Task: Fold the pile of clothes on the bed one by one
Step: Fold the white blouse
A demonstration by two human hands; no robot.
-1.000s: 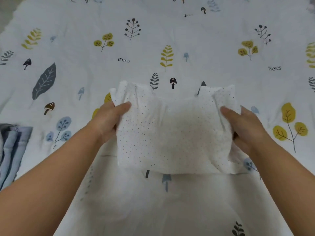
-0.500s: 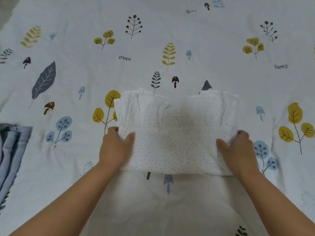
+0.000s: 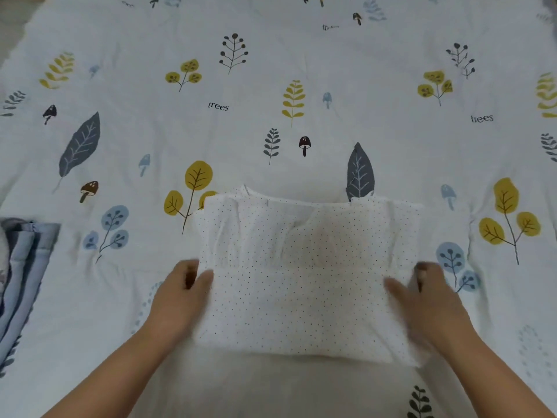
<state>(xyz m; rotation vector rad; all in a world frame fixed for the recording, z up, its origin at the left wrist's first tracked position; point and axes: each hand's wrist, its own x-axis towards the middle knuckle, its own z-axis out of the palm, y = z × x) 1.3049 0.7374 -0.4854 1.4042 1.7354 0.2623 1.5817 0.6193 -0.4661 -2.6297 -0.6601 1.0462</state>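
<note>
Two bare forearms reach in from the bottom edge, one on each side. The left hand (image 3: 177, 300) grips the left edge of the garment (image 3: 301, 285), thumb on top of the cloth and fingers tucked under the fold. The right hand (image 3: 428, 300) mirrors it on the right edge, thumb laid across the dotted fabric, fingers curled beneath; both are a little blurred. Between them the garment lies on the bed (image 3: 301, 70), white with fine dark dots, folded to a rough rectangle, its near half doubled over and a crease running across just above the thumbs. Its far edge shows a neckline and bunched layers on the left. At the left border, well apart from the hands, a blue striped cloth (image 3: 21, 282) lies partly out of view. Beyond it all spreads the bed's sheet, pale, printed with yellow leaves, grey leaves, small mushrooms and the word "trees"
</note>
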